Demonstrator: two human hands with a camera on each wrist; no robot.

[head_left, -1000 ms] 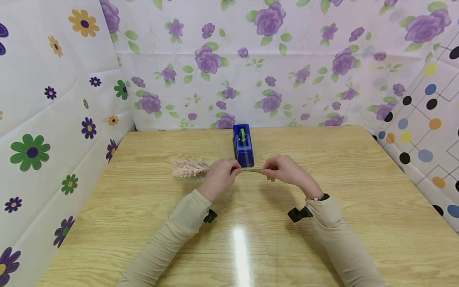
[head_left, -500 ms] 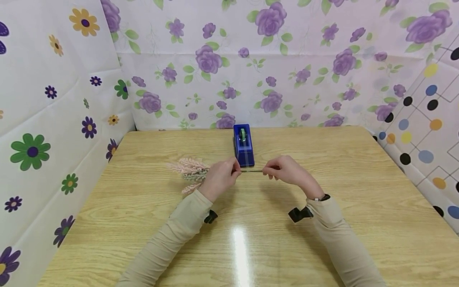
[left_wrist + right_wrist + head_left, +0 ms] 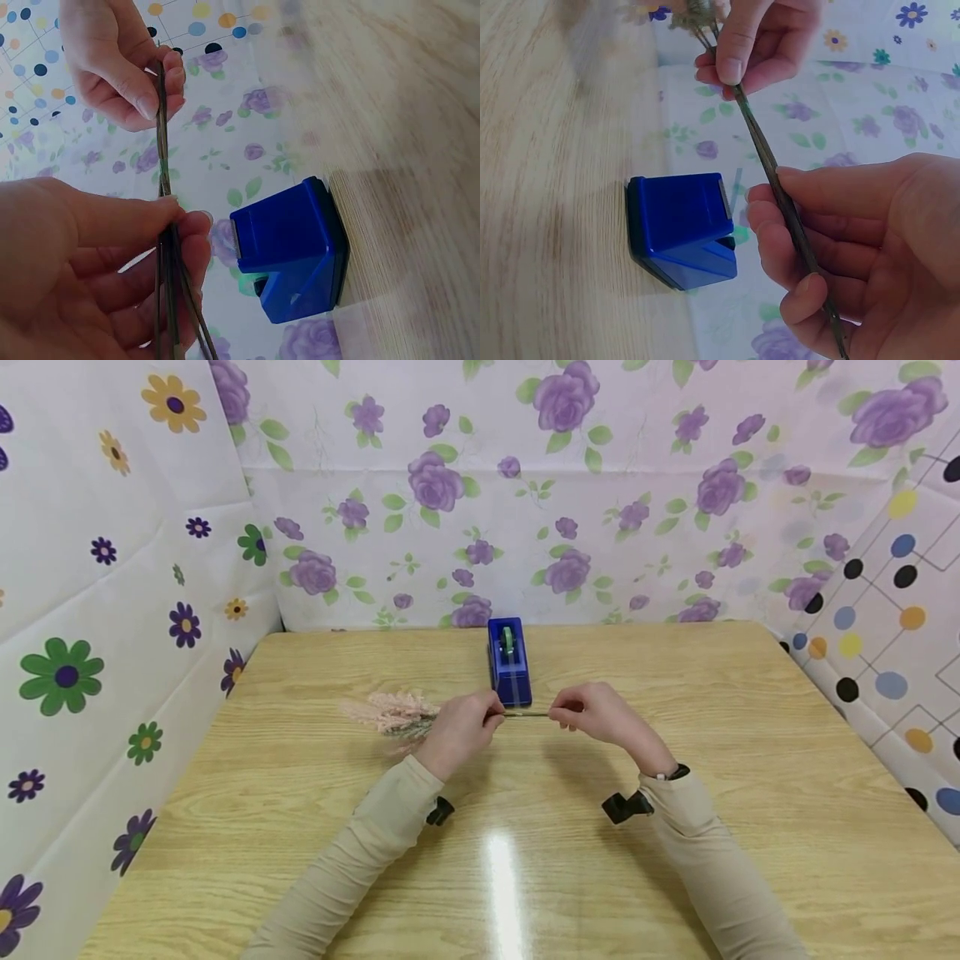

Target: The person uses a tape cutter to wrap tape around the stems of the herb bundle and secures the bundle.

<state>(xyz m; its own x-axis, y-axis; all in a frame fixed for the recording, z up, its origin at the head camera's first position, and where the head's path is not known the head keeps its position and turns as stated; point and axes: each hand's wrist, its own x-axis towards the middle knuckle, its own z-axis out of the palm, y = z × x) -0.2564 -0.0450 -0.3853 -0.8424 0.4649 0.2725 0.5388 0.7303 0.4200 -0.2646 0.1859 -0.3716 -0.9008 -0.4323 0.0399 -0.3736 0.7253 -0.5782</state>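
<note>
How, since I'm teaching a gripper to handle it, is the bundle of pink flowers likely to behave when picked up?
The stems are probably fairly stiff: they run nearly straight between the left hand and right hand. They may splay if loosened, since they fan apart toward the flower heads. Those look feathery, so they might crush easily.

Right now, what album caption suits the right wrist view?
Left hand and right hand hold thin stems near a blue tape dispenser.

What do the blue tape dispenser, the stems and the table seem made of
Blue tape dispenser: probably hard plastic, smooth with crisp edges. Stems: thin, dark, dull; plastic or plant matter, unclear. Table: wood or wood-look laminate, grained, with shiny glare.
</note>
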